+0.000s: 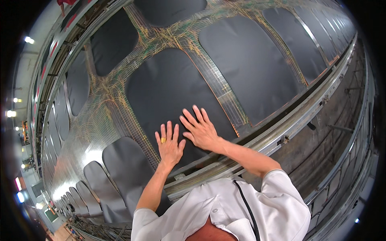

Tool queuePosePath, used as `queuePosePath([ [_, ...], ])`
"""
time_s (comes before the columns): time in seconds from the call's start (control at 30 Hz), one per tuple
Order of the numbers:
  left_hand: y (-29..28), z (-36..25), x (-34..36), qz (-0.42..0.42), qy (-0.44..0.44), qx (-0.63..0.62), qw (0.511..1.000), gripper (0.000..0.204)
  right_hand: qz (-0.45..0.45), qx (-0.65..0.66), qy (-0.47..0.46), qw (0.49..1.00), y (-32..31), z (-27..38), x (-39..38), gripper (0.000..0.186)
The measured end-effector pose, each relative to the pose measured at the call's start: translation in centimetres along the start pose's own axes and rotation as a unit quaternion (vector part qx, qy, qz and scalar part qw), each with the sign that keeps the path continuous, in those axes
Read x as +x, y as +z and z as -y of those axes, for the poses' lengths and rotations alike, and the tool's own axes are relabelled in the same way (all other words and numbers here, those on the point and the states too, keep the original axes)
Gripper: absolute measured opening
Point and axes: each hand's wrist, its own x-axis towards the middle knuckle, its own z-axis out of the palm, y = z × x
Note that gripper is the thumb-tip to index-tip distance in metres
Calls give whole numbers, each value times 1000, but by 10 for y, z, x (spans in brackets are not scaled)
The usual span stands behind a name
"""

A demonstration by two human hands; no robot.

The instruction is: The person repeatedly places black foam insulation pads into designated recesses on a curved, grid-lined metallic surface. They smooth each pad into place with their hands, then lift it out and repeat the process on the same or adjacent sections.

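A black, smooth sheet piece with rounded upper corners lies on the long metal table, whose top is marked with many fine green, yellow and orange lines. Both hands rest palm down on the lower part of this piece. My left hand has its fingers spread, with a yellow band round one finger. To its right and a little higher, my right hand also lies with fingers stretched out and apart. Neither hand holds anything.
More black pieces lie in rows around, several narrower ones at the lower left. A metal rail runs along the near edge, with a recessed metal channel beyond it at right. At the top left, another person's hand and red sleeve show beside rails.
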Motion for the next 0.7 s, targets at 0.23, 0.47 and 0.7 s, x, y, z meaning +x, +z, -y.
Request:
queuePosePath([
  [0.23, -6, 20, 22, -28, -64, 21, 997, 72, -95, -103, -5, 990, 20, -81, 135, 64],
  [0.47, -30, 144, 168, -113, -116, 42, 986, 73, -109, -141, 61, 982, 21, -79, 154, 68],
  [0.7, -33, 168, 182, -126, -224, 100, 961, 72, -31, -121, 77, 989, 10, -28, 68, 69],
])
